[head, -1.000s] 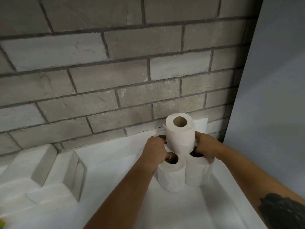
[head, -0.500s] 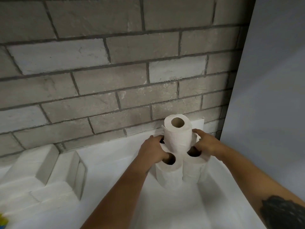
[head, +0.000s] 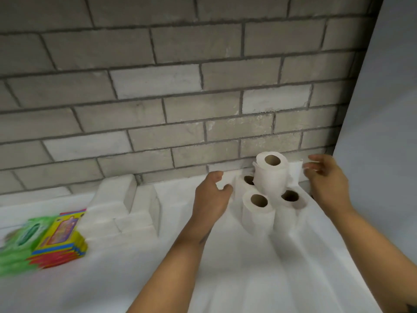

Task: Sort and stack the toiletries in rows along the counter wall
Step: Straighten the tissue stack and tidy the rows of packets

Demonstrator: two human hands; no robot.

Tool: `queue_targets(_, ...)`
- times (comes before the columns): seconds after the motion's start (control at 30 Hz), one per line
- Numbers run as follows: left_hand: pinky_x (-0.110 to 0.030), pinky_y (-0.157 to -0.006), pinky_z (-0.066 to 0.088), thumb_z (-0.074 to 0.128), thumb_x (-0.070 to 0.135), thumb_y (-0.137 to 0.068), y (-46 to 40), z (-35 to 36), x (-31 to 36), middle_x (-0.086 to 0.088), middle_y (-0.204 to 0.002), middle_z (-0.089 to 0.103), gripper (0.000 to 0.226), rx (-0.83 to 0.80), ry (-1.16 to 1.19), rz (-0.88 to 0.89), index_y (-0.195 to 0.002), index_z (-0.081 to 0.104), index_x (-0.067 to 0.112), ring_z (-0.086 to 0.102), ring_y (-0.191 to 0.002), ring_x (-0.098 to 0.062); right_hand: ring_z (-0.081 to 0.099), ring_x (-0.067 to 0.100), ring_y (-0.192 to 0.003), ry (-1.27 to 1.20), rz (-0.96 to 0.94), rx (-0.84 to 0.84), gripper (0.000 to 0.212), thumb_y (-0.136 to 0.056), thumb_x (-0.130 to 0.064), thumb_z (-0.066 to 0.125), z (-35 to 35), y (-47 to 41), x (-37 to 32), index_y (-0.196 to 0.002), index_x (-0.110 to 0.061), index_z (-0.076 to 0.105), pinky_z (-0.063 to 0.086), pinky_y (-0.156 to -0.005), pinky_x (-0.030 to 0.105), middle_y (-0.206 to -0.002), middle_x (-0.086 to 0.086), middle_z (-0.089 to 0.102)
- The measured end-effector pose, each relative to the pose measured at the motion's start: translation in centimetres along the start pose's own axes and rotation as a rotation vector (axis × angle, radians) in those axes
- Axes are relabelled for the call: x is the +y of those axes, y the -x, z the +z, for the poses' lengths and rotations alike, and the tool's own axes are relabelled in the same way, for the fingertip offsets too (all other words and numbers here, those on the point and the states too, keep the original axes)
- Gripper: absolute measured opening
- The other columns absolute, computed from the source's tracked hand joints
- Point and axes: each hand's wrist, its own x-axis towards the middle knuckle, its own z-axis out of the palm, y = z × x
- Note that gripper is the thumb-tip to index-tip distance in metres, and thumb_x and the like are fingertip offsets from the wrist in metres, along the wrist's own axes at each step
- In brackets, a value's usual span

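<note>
The white counter [head: 225,267] runs along the grey brick wall [head: 180,86]. On its left side white wrapped packs [head: 121,208] already sit stacked against the wall, with blurred green packets [head: 20,245] and a yellow-and-red stack of packets [head: 61,240] beside them, seemingly not yet placed. In the right corner stands the toilet roll pile [head: 268,195], one roll [head: 272,175] balanced upright on those below; that part looks done. The right hand [head: 327,181] hovers spread beside the pile, holding nothing. The left hand [head: 212,195], fingers loosely curled, is just beside the lower rolls, gripping nothing that I can see.
</note>
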Motion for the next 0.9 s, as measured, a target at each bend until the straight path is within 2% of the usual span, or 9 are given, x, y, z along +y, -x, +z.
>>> queue_targets(0.17, -0.018, -0.088, 0.039, 0.057, 0.018, -0.088, 3.4, -4.8, -3.1, 0.009, -0.127, 0.057, 0.037, 0.076, 0.142, -0.050, -0.125, 0.053, 0.021, 0.055, -0.118, -0.013, 0.060, 0.022, -0.080, -0.101, -0.035, -0.033, 0.021, -0.088, -0.011, 0.054, 2.8, 5.0, -3.7, -0.104, -0.025, 0.055, 0.052, -0.070, 0.034, -0.089, -0.008, 0.063)
queue_targets(0.23, -0.018, -0.087, 0.039, 0.057, 0.017, -0.089, 4.5, -6.9, -4.6, 0.010, -0.126, 0.057, 0.035, 0.097, 0.162, -0.084, -0.123, 0.053, 0.022, 0.055, -0.118, -0.013, 0.059, 0.018, -0.078, -0.098, -0.026, -0.099, 0.021, -0.088, -0.011, 0.055, 4.7, 6.9, -4.6, -0.103, -0.025, 0.054, 0.051, -0.068, 0.025, -0.086, -0.010, 0.060)
queue_targets(0.33, -0.019, -0.089, 0.040, 0.058, 0.016, -0.089, 5.6, -10.4, -7.2, 0.008, -0.126, 0.057, 0.034, 0.130, 0.163, -0.138, -0.123, 0.053, 0.021, 0.055, -0.118, -0.014, 0.060, 0.019, -0.083, -0.156, 0.017, -0.213, 0.025, -0.087, -0.006, 0.056, 8.0, 9.6, -5.6, -0.105, -0.023, 0.054, 0.051, -0.076, 0.026, -0.089, -0.005, 0.062)
queue_targets(0.4, -0.020, -0.089, 0.040, 0.059, 0.013, -0.088, 6.2, -12.7, -9.0, 0.004, -0.127, 0.057, 0.034, 0.167, 0.170, -0.176, -0.122, 0.054, 0.018, 0.056, -0.117, -0.017, 0.059, 0.016, -0.079, -0.150, 0.022, -0.267, 0.025, -0.086, -0.005, 0.058, 10.2, 11.5, -6.5, -0.106, -0.020, 0.053, 0.045, -0.066, 0.017, -0.093, -0.001, 0.062)
queue_targets(0.47, -0.020, -0.088, 0.040, 0.060, 0.010, -0.087, 6.6, -14.6, -11.0, 0.000, -0.127, 0.057, 0.036, 0.205, 0.172, -0.229, -0.122, 0.054, 0.014, 0.058, -0.116, -0.021, 0.058, 0.017, -0.079, -0.165, 0.031, -0.311, 0.026, -0.086, -0.007, 0.060, 12.4, 13.4, -7.1, -0.107, -0.020, 0.053, 0.043, -0.062, 0.021, -0.096, 0.001, 0.063)
queue_targets(0.63, -0.041, -0.094, 0.048, 0.060, 0.007, -0.082, 7.5, -18.1, -15.9, -0.013, -0.131, 0.054, 0.051, 0.268, 0.269, -0.396, -0.131, 0.044, 0.011, 0.056, -0.117, -0.036, 0.057, 0.013, -0.078, -0.116, 0.073, -0.427, 0.029, -0.085, -0.009, 0.061, 17.7, 17.5, -7.5, -0.110, -0.022, 0.051, 0.041, -0.065, 0.023, -0.102, 0.000, 0.062)
queue_targets(0.73, -0.048, -0.097, 0.048, 0.058, 0.005, -0.083, 7.2, -19.5, -17.6, -0.002, -0.138, 0.040, 0.065, 0.319, 0.324, -0.408, -0.142, 0.031, 0.012, 0.057, -0.107, -0.027, 0.057, 0.017, -0.080, -0.077, 0.101, -0.484, 0.032, -0.084, -0.009, 0.062, 20.4, 19.3, -7.5, -0.113, -0.018, 0.051, 0.038, -0.072, 0.027, -0.107, 0.002, 0.060)
queue_targets(0.8, -0.043, -0.090, 0.052, 0.056, 0.002, -0.082, 6.9, -20.2, -18.4, 0.002, -0.137, 0.038, 0.070, 0.344, 0.368, -0.392, -0.144, 0.026, 0.013, 0.058, -0.093, -0.019, 0.058, 0.019, -0.082, -0.051, 0.124, -0.520, 0.035, -0.084, -0.009, 0.063, 21.9, 20.2, -7.3, -0.116, -0.015, 0.051, 0.037, -0.077, 0.027, -0.110, 0.003, 0.059)
queue_targets(0.9, -0.028, -0.060, 0.054, 0.052, -0.003, -0.083, 6.4, -20.7, -19.4, 0.006, -0.130, 0.037, 0.071, 0.324, 0.398, -0.380, -0.144, 0.024, 0.018, 0.050, -0.074, -0.003, 0.059, 0.022, -0.089, -0.015, 0.139, -0.571, 0.042, -0.084, -0.011, 0.064, 23.8, 21.1, -7.1, -0.123, -0.013, 0.048, 0.038, -0.079, 0.027, -0.115, 0.003, 0.056)
